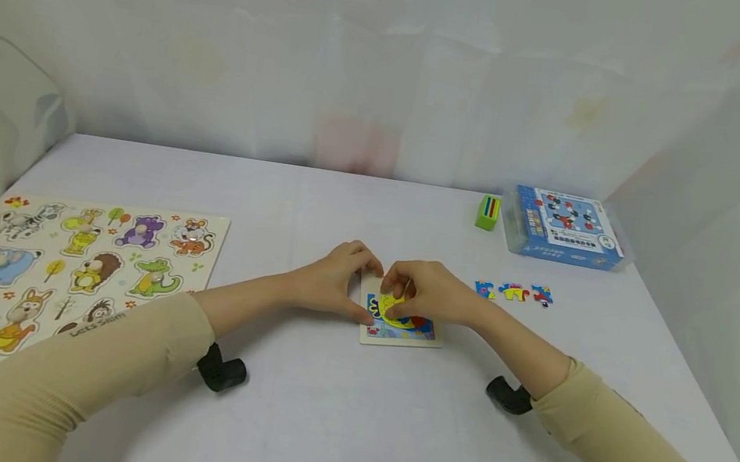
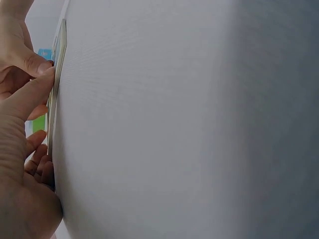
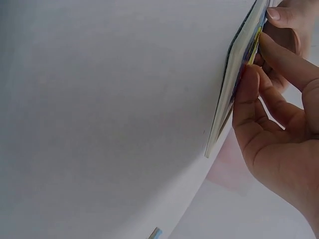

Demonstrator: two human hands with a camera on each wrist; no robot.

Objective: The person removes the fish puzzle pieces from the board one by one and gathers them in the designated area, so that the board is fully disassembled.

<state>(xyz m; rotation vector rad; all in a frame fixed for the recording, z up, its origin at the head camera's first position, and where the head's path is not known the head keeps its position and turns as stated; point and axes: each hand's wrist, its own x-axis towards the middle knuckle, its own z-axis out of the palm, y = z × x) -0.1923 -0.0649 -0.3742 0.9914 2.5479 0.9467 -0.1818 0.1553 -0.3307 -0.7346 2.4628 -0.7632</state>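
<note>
A small jigsaw board with a pale frame and a colourful sea picture lies flat on the white table. My left hand holds its left side, thumb by the near corner and curled fingers toward the far edge. Over the board, my right hand pinches a yellow puzzle piece between thumb and fingers. In the right wrist view the piece's yellow edge shows close against the board, and the pinching fingers partly cover it. Beyond the right hand lie three loose puzzle pieces, among them a yellow-and-red one.
A large animal puzzle board covers the table's left side, partly under the left sleeve. At the back right stand a blue-and-white box in clear plastic and a small green block with coloured stripes. Black wrist mounts hang below both forearms.
</note>
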